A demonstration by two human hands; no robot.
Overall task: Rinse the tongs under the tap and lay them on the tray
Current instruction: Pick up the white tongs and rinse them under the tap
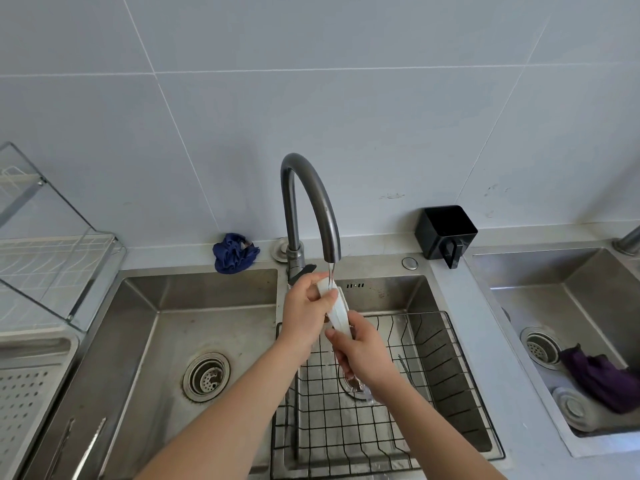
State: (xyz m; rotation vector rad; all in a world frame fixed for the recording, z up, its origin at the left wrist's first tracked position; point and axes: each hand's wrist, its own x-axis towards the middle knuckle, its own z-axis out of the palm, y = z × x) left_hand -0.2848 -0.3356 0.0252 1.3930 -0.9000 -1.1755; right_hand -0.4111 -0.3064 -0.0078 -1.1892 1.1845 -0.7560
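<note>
White tongs held tilted at frame centre, under spout of tap; upper end struck by water stream. Upper end gripped by left hand, fingers curled round it. Lower part clasped by right hand, just below. Tips seen protruding under right wrist, above wire basket set in middle basin. Perforated tray seen at lower left of frame, well apart from tongs. Blue cloth lying left of tap base.
</note>
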